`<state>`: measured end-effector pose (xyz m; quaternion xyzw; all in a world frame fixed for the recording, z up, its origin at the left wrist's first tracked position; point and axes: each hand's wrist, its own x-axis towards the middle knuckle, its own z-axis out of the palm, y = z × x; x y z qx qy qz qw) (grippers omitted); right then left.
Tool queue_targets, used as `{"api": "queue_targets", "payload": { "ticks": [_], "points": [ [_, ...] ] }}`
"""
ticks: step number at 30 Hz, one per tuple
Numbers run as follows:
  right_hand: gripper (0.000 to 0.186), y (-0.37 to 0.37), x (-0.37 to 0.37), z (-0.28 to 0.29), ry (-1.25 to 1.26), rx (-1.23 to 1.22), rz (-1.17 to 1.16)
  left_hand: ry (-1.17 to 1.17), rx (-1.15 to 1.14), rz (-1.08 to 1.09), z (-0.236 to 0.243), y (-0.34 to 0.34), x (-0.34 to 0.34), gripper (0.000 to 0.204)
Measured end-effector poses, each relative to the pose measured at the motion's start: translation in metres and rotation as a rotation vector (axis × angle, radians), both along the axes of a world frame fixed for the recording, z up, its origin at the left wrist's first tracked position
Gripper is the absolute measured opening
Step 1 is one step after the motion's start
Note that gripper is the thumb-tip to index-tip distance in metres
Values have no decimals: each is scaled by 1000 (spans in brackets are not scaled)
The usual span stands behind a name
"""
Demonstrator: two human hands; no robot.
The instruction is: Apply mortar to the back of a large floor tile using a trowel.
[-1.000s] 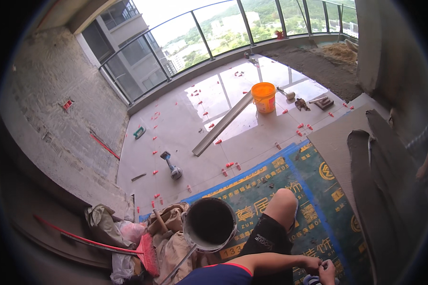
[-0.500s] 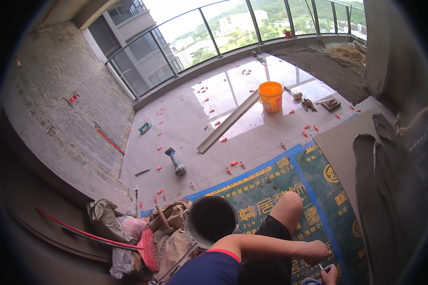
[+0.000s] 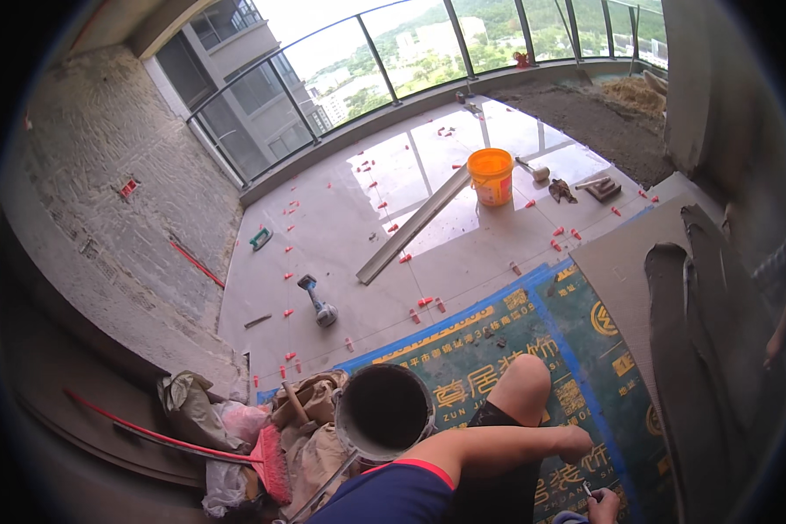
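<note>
My left arm, in a dark blue sleeve with a red edge, reaches across my bent knee (image 3: 524, 389). At its end my left hand (image 3: 575, 444) is closed, fingers curled under; whatever they hold is hidden. Low in the picture my right hand (image 3: 603, 506) pinches a thin white stick (image 3: 587, 487), too small to make out well. Both hands are above a green printed floor covering (image 3: 463, 397) with blue tape. Nearest to my left arm stands a dark bucket (image 3: 384, 412), its inside dark.
Pale floor tiles (image 3: 323, 244) with red levelling clips carry an orange bucket (image 3: 491, 179), a long metal straightedge (image 3: 415, 227), a cordless tool (image 3: 319, 301) and a mallet (image 3: 537, 172). A red broom (image 3: 271, 463) lies beside paper sacks. Grey mortar (image 3: 668, 297) covers a board at right.
My left hand has moved up and slightly left, farther from my right hand and the white stick. The view has shifted slightly. A blurred limb-like shape at the right rim has moved down.
</note>
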<state>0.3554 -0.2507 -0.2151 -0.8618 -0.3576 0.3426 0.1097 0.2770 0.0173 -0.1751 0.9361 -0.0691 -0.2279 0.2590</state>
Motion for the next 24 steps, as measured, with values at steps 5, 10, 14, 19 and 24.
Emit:
{"api": "queue_targets", "payload": {
  "ticks": [5,10,14,19,24],
  "points": [
    [26,20,-22,28,-39,177,-110,100,38,58,-11,14,-4,20],
    [26,1,-4,10,113,145,-57,168,49,56,13,8,2,21],
    [31,19,-15,39,175,125,-87,152,42,95,9,12,-6,22],
    [34,5,-10,12,169,253,-113,187,99,53,2,11,0,22],
    [35,8,-10,17,207,177,-133,218,118,39,2,13,1,23]
  ]
}}
